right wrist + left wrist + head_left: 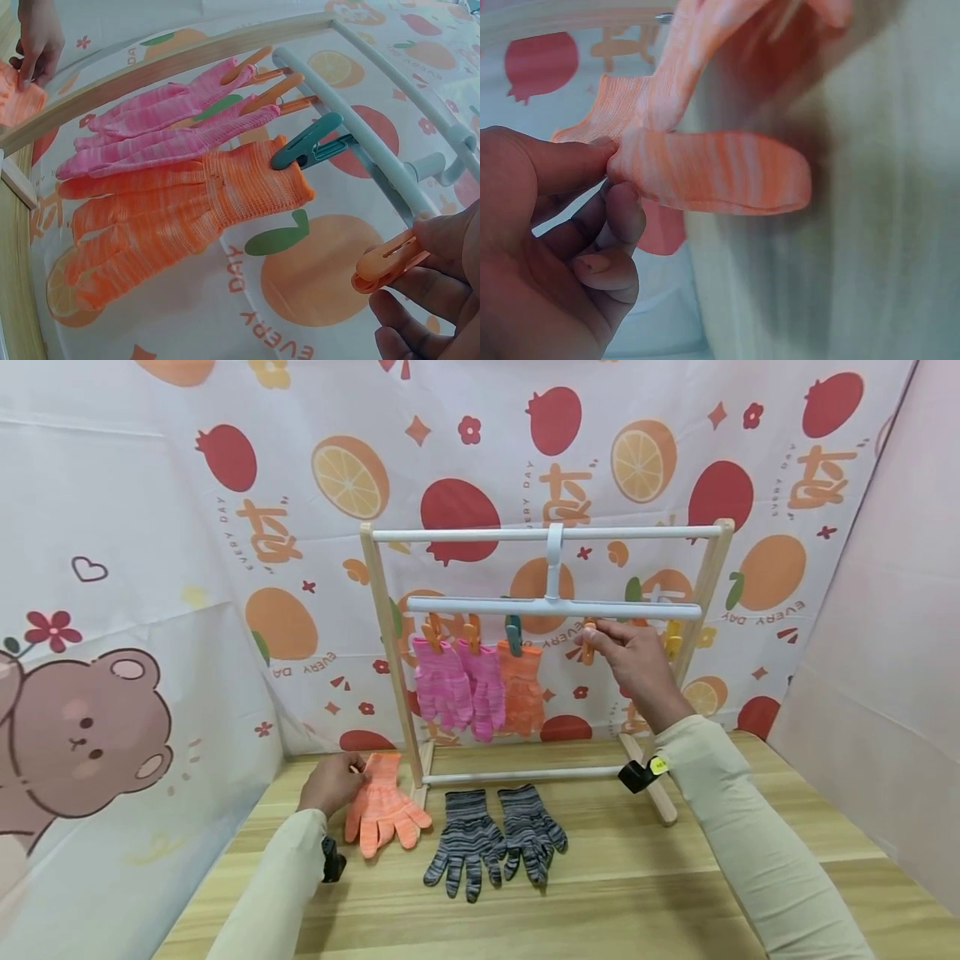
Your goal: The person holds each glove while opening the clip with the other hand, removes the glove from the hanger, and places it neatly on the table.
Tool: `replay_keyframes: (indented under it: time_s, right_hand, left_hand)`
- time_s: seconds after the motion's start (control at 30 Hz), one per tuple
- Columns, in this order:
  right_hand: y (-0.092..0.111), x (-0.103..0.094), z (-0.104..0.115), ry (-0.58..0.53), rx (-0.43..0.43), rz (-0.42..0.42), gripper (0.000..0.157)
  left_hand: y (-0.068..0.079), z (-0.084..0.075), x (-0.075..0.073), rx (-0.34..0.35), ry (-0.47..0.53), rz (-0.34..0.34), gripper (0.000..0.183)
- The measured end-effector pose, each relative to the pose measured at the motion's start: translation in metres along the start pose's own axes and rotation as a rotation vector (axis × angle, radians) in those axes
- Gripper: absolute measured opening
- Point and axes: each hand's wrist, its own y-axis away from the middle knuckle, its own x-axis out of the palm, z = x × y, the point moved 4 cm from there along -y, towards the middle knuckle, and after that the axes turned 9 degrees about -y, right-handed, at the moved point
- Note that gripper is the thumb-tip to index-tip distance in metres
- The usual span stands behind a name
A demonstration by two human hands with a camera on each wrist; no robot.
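Note:
My left hand pinches an orange glove near its cuff; in the left wrist view, thumb and fingertips grip the fabric edge. The glove's fingers hang over the wooden table. With my right hand I pinch an orange clothespin at the white hanger bar. Nothing hangs from that clothespin. Left of it, a teal clothespin holds another orange glove by the cuff. Two pink gloves, one outer and one inner, hang from orange clothespins further left.
Two grey-black striped gloves, one left and one right, lie on the table. A wooden-sided rack carries the hanger. A yellow clothespin sits at the bar's right end. Behind is a fruit-print cloth.

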Motion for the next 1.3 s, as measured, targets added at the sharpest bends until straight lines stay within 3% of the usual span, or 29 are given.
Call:
replay_keyframes:
  time_s: [0.3, 0.53, 0.8, 1.0, 1.17, 1.3]
  right_hand:
    - [-0.002, 0.000, -0.001, 0.018, -0.010, 0.013, 0.045]
    - [-0.004, -0.002, 0.001, 0.027, -0.022, 0.030, 0.046]
    - [-0.003, -0.003, -0.001, 0.043, -0.020, 0.048, 0.049]
    - [-0.004, 0.000, -0.004, 0.049, -0.025, 0.061, 0.050]
    - [-0.003, -0.002, -0.004, 0.063, -0.009, 0.080, 0.054]
    - [-0.004, -0.003, -0.003, 0.069, -0.003, 0.090, 0.057]
  left_hand:
    - [-0.008, 0.007, 0.015, -0.050, -0.063, 0.020, 0.012]
    - [-0.017, 0.010, 0.022, -0.028, -0.116, 0.003, 0.015]
    - [-0.022, 0.007, 0.030, -0.021, -0.117, 0.028, 0.026]
    - [-0.019, 0.009, 0.031, -0.041, -0.149, 0.030, 0.032]
    - [-0.012, 0.002, 0.027, -0.045, -0.160, 0.026, 0.034]
    - [-0.002, -0.018, 0.018, 0.025, -0.145, -0.023, 0.027]
